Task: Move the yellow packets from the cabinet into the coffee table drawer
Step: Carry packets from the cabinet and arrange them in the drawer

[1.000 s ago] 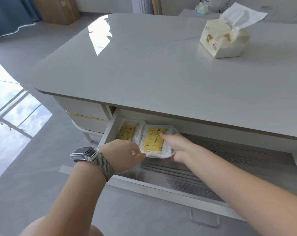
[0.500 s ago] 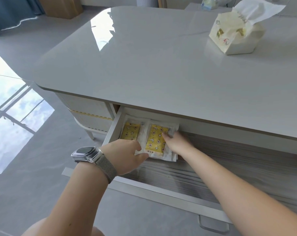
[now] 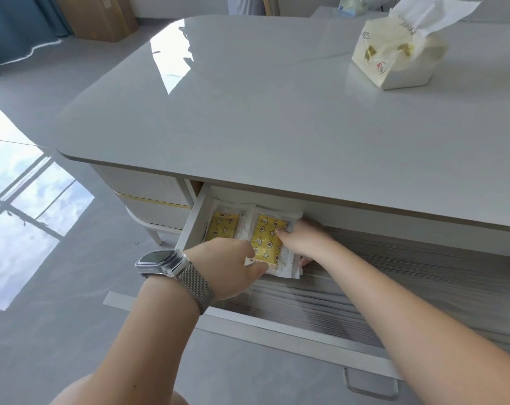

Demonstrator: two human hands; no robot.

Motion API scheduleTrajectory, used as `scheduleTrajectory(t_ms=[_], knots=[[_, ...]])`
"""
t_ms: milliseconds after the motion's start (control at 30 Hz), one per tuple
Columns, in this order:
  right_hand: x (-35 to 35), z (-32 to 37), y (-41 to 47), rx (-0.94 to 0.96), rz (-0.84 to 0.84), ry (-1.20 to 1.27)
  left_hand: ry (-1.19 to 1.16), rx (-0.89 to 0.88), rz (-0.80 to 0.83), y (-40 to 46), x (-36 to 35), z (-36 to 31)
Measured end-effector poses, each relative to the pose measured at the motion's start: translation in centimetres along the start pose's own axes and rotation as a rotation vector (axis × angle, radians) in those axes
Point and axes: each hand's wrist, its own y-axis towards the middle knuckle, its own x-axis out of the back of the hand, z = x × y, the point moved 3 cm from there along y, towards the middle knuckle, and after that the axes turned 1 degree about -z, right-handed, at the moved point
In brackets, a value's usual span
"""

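The coffee table drawer (image 3: 277, 325) stands pulled out, its floor grey and striped. Two yellow packets in clear wrappers lie side by side in its far left corner. The left packet (image 3: 222, 226) lies flat against the drawer's side wall. On the right packet stack (image 3: 266, 241) both hands are at work: my left hand (image 3: 227, 266), with a watch on its wrist, pinches its near edge, and my right hand (image 3: 303, 239) holds its right side, thumb on top and fingers under. The cabinet is out of view.
The grey coffee table top (image 3: 277, 112) overhangs the drawer's back. A tissue pack (image 3: 400, 54) sits on it at the far right. The drawer's handle (image 3: 370, 387) shows at the bottom. A second, closed unit (image 3: 148, 197) stands to the left on the glossy floor.
The right packet stack has come down from a raised tilt and been pushed back deeper into the drawer's left corner. Both hands followed it and stay on it.
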Motion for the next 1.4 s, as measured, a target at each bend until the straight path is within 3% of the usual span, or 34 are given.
scheduleTrajectory(t_ms=[133,233,433,600,700,867,967,1100,1300,1400], knots=[[1.8,0.0,-1.7,0.037,-0.039,-0.262,-0.017,-0.027,-0.001,0.1,-0.3,-0.7],[3.0,-0.7,-2.8,-0.004,-0.033,-0.32,-0.023,-0.027,0.015,0.4,-0.9,-1.2],[6.8,-3.7,-7.8,-0.111,0.151,-0.388,-0.065,0.0,-0.108,0.5,-0.2,-3.1],[13.1,-6.2,-14.2,-0.209,0.158,-0.355,-0.05,-0.039,0.051,-1.8,2.9,-6.5],[17.3,-5.5,-18.9,-0.248,0.138,-0.365,-0.042,-0.082,0.145,-4.7,6.9,-8.2],[25.0,-1.9,-27.7,-0.298,0.087,-0.283,-0.028,-0.133,0.088,-11.3,16.7,-10.0],[28.4,0.2,-32.7,-0.31,0.108,-0.229,-0.034,-0.109,0.15,-16.2,20.7,-10.6],[31.4,2.1,-39.8,-0.298,0.147,-0.209,-0.012,-0.097,0.264,-23.5,23.1,-10.7],[33.9,3.8,-47.1,-0.21,0.113,-0.223,-0.153,-0.039,0.186,-31.6,24.3,-13.4],[35.2,4.8,-49.9,-0.19,0.111,-0.244,-0.085,-0.004,0.248,-35.4,24.0,-14.1]])
